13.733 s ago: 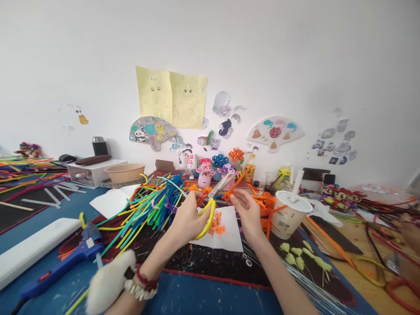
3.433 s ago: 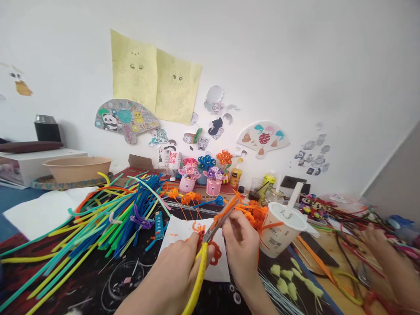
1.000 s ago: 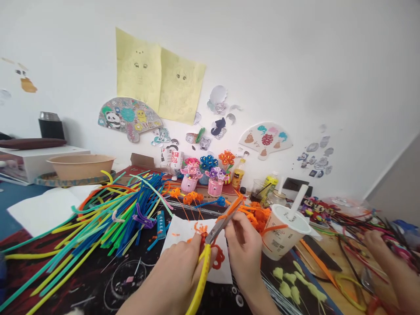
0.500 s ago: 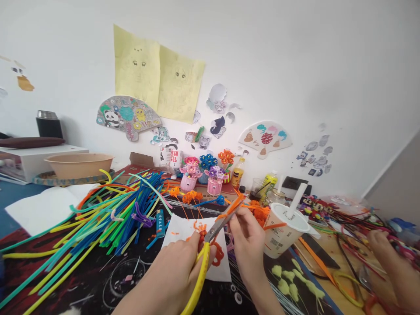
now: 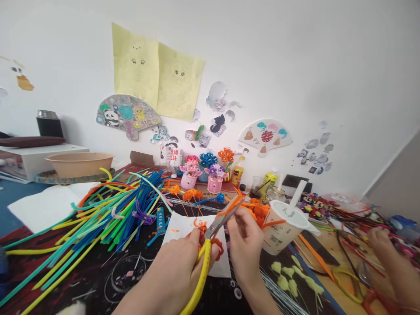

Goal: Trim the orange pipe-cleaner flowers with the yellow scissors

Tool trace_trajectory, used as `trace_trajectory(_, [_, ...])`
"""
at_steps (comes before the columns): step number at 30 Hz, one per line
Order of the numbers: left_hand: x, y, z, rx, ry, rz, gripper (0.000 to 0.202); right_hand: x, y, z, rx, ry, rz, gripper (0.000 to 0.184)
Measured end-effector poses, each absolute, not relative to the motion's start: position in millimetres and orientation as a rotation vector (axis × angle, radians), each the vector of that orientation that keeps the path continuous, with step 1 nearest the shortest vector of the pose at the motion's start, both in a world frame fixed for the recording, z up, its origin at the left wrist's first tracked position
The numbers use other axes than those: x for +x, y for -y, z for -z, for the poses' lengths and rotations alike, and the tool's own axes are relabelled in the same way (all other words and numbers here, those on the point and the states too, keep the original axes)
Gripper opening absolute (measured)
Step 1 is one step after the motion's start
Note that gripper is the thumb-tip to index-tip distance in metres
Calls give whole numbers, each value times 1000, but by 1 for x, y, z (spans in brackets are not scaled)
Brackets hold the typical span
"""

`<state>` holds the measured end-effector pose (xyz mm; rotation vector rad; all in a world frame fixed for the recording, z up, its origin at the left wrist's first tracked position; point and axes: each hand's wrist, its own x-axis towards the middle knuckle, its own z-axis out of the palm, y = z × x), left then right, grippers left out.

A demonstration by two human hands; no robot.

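Note:
My left hand (image 5: 179,267) is wrapped round a pair of scissors (image 5: 205,258) with yellow handles. The blades point up and to the right, lying along an orange pipe cleaner (image 5: 232,202). My right hand (image 5: 244,236) pinches that pipe cleaner near the blade tips, its fingertips partly hidden. Below the blades, orange looped pipe-cleaner pieces (image 5: 218,250) and small orange clippings lie over a white sheet of paper (image 5: 173,225).
A pile of coloured pipe cleaners (image 5: 121,214) spreads on the left. A lidded cup with a straw (image 5: 278,236) stands right of my hands. Pots of pipe-cleaner flowers (image 5: 215,183) line the back. Another person's hand (image 5: 383,251) is at far right, near more scissors (image 5: 348,286).
The scissors and both hands stay almost in place, with the blades still along the orange pipe cleaner. The view has shifted slightly.

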<state>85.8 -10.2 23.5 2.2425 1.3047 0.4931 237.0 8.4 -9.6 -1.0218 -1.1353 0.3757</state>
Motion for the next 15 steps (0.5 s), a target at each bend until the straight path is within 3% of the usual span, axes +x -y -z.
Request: trace_trajectory(15, [90,5,-17,2201,-1315,-424,50,234,-7,14,-1049,1161,-343,19])
